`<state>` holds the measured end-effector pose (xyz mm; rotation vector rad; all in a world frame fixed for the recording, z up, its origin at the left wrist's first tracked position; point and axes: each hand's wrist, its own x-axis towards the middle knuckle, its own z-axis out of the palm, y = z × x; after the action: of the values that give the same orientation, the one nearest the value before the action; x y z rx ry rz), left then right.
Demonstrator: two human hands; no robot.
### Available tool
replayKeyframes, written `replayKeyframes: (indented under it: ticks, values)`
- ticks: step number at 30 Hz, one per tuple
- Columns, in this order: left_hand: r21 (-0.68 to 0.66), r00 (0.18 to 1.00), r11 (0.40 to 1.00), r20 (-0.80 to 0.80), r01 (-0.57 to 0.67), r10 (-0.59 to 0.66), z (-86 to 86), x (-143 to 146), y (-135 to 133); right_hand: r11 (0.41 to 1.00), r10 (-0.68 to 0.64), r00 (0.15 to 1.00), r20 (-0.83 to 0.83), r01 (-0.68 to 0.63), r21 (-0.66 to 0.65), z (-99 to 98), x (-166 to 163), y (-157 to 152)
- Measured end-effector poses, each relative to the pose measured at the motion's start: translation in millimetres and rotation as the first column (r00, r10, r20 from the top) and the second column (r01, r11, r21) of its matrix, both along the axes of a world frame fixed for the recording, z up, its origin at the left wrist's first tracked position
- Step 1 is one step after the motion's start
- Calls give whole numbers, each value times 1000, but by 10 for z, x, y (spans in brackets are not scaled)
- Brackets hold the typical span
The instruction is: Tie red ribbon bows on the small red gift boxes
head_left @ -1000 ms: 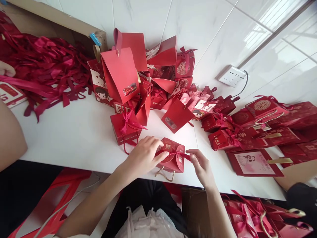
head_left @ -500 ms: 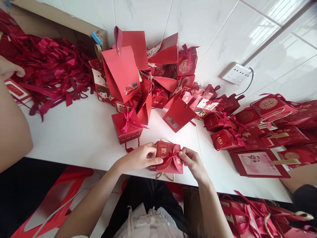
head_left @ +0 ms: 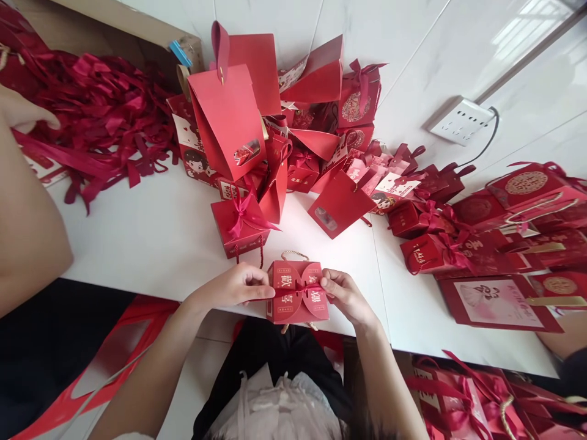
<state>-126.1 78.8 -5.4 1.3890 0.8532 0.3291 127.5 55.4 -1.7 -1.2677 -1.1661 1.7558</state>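
A small red gift box (head_left: 293, 299) with gold characters and rope handles sits at the near edge of the white table (head_left: 151, 244). A thin red ribbon (head_left: 298, 287) runs across its top. My left hand (head_left: 238, 286) pinches the ribbon at the box's left side, fingers closed. My right hand (head_left: 342, 293) pinches the ribbon at the right side, fingers closed too. Both hands touch the box.
A heap of red gift boxes and bags (head_left: 275, 134) fills the table's middle, more boxes (head_left: 481, 244) lie right. Loose red ribbons (head_left: 101, 122) pile at the left by a cardboard box (head_left: 114, 24). Another person's arm (head_left: 27, 208) is left. A wall socket (head_left: 461, 119) sits behind.
My hands closed in on the box from both sides and now pinch the ribbon tight across its top. The box turned so its flat top faces up.
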Motion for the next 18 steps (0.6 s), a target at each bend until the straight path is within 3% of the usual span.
replayKeyframes:
  ticks: [10, 18]
  values:
    - [3, 999, 999, 20, -34, 34, -162, -20, 3, 999, -4, 1000, -8, 4, -38, -191, 127, -29]
    - [-17, 997, 998, 57, -59, 60, -194, 13, -4, 1000, 22, 1000, -14, -22, -5, -149, 136, -5]
